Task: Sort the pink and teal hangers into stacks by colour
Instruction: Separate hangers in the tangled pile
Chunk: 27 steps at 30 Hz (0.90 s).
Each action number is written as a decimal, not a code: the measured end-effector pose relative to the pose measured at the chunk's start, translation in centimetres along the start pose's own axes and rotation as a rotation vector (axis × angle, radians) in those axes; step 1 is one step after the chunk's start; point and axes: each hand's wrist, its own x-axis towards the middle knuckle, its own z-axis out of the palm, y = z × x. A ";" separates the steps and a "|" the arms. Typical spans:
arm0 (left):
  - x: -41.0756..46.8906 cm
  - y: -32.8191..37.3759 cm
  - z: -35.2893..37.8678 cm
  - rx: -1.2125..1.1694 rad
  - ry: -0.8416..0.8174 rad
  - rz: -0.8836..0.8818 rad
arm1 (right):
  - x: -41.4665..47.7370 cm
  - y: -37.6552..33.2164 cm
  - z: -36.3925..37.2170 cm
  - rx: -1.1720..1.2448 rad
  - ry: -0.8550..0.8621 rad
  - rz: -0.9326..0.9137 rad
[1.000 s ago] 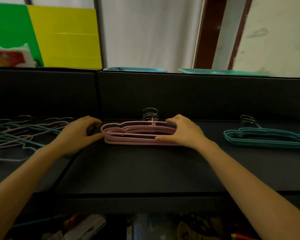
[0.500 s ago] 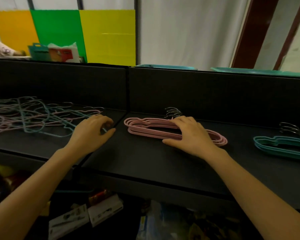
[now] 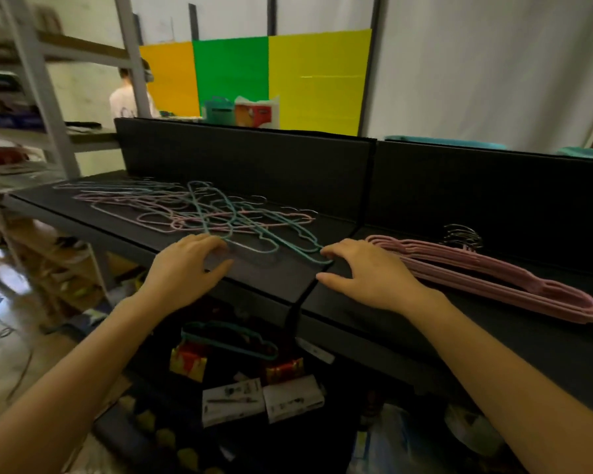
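A tangled pile of pink and teal hangers (image 3: pixel 192 210) lies on the left section of the black table (image 3: pixel 281 282). The nearest teal hanger (image 3: pixel 290 236) reaches toward the table's front edge. My left hand (image 3: pixel 189 265) rests with fingers apart on that hanger's left end. My right hand (image 3: pixel 367 273) is spread, its fingertips touching the same hanger's right end. I cannot see either hand closed around it. A neat stack of pink hangers (image 3: pixel 493 277) lies right of my right hand, hooks toward the back wall. The teal stack is out of view.
A black back panel (image 3: pixel 254 159) walls off the table's far side. Below the front edge lie another teal hanger (image 3: pixel 230 338), boxes (image 3: pixel 261 400) and clutter. Grey metal shelving (image 3: pixel 45 97) stands at left, with a person (image 3: pixel 127 97) behind it.
The view has swung left, so the mixed pile is now central and the teal stack is gone from sight. My right hand left the pink stack and both hands reached the nearest teal hanger.
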 end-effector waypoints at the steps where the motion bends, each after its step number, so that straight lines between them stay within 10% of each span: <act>1: -0.3 -1.3 -0.5 0.005 0.004 -0.012 | 1.0 -1.1 0.2 0.012 -0.001 -0.008; 27: 2.8 -26.9 -3.9 0.001 -0.048 0.023 | 23.9 -16.8 9.1 -0.089 -0.083 0.523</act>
